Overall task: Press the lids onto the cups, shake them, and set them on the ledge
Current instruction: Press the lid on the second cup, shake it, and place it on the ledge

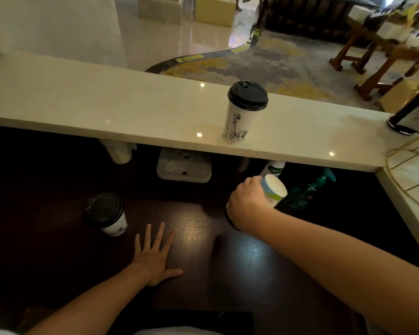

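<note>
A white paper cup with a black lid [243,112] stands upright on the pale stone ledge [107,110]. A second lidded cup [105,213] stands on the dark wooden counter [194,233] at the left. My right hand [248,201] grips a third cup [275,189] above the counter. This cup is tipped over so its white base points up and to the right, and a sliver of its black lid shows below my wrist. My left hand [155,255] rests flat on the counter with fingers spread, holding nothing, just right of the second cup.
Under the ledge sit a white plastic container [184,168], a white object [117,151], a bottle [273,168] and a teal pump bottle [310,189]. A dark holder [409,117] and a gold wire basket [411,163] stand at the ledge's right end.
</note>
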The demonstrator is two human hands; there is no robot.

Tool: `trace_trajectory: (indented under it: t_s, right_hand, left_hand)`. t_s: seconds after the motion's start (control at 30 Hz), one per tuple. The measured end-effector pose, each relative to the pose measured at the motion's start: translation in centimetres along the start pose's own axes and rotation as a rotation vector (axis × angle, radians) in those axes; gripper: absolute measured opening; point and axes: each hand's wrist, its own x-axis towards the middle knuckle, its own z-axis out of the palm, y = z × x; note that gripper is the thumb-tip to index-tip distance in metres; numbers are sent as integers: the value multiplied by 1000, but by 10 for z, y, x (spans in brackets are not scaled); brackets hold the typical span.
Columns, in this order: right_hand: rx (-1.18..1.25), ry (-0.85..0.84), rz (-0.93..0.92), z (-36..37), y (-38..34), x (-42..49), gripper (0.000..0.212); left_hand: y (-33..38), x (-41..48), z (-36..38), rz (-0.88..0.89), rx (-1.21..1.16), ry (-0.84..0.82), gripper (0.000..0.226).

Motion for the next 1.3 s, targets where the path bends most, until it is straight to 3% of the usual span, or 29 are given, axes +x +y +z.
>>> trace_trajectory:
  t_s: [0.2, 0.33, 0.5, 0.67, 0.77, 0.83, 1.17, 1.23, 1.3]
  right_hand:
    - [23, -47, 9, 12, -15, 13, 49]
    - [290, 5, 27, 2, 26, 3, 45]
    - [941, 1, -104, 1, 88, -17, 71]
    - [1885, 179, -322, 28, 89, -28, 67]
    - [2438, 128, -488, 43, 53, -19, 64]
    - [2642, 64, -530, 52, 26, -10, 58]
    - [2812, -33, -473, 55, -11, 4, 70]
    - [2815, -48, -497, 57, -10, 5, 78]
    - [2820, -68, -526, 58, -8, 6, 82]
  left_hand:
    - [0, -1, -2, 8, -18, 1, 124]
    - [0, -1, -2, 3, -16, -3, 123]
    - [-1, 1, -1, -2, -5, -6, 124]
    - [-1, 2, 2, -6, -13, -11, 124]
    - [-1, 4, 2, -14, -18, 2, 123]
    - [-1, 4, 2, -16, -26, -2, 123]
    - [4, 2, 1, -37, -86, 11, 113]
    - [9, -2, -17, -2, -277, 16, 119]
    - [14, -8, -46, 127, -663, 38, 130]
